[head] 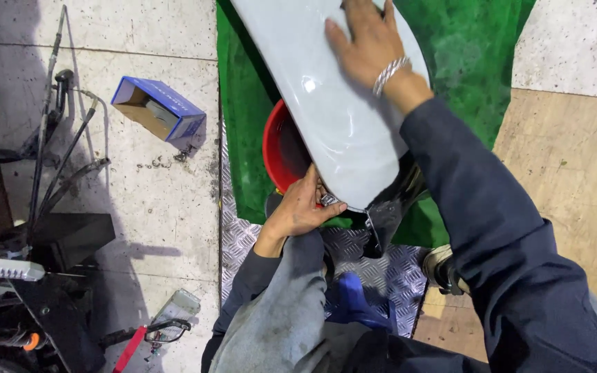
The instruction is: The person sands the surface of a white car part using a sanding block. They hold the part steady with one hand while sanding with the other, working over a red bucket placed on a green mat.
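Panel lying over the bowl, hands at either end

The right hand (367, 41) is resting on the panel (340, 117); the left hand (302, 207) is reaching under its near edge beside the bowl (278, 148). The open box (159, 108) is sitting well left on the floor (153, 207).

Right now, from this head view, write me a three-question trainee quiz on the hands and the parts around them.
1. True or false: the right hand lies flat on top of the pale grey panel.
2. Which thing shows just under the panel's left edge? A) a red round container B) a yellow bucket C) a glass jar
3. Fill in: the open blue box lies on the ______ floor, left of the green mat.

Key:
1. True. The palm rests on the panel, a silver bracelet at the wrist.
2. A. The left hand works at the panel's lower edge beside it; what its fingers pinch is too small to tell.
3. Speckled stone.
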